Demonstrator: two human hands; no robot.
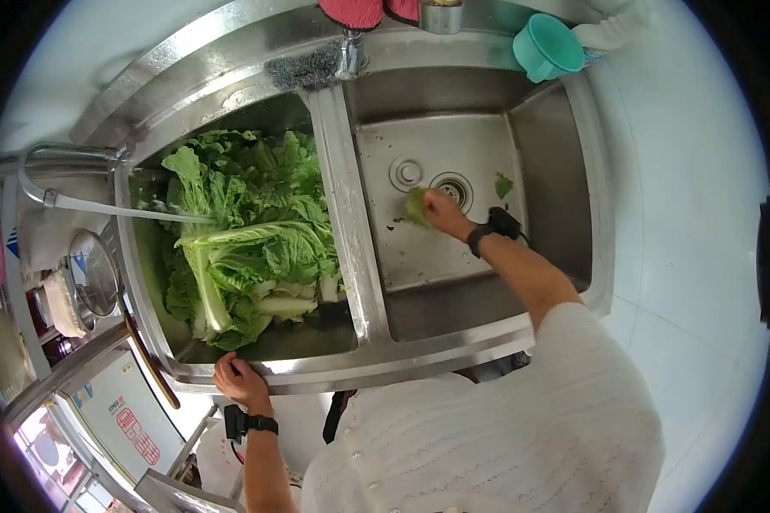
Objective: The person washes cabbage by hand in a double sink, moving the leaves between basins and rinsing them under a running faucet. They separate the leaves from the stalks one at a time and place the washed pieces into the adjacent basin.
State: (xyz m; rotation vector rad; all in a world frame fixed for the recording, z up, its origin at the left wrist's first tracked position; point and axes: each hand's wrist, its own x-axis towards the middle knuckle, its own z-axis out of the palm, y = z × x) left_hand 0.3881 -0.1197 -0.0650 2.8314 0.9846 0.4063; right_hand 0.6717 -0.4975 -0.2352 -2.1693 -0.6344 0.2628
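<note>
The sink [351,214] is shiny metal, the cup [548,49] smooth plastic, the greens [265,239] crinkled.

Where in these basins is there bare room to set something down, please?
The right basin has mostly bare floor between its near wall and the leaf at the right hand, and between the drain and the far wall. Its middle is busier: hand, drain, loose scrap. The left basin is crowded with greens.

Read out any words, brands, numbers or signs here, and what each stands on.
"XINGX", probably, on the white rectangular flat panel at lower left.
Red blocky characters below it: too small to read.
Blue-and-yellow sticker on the same panel: too blurred to read.
</note>
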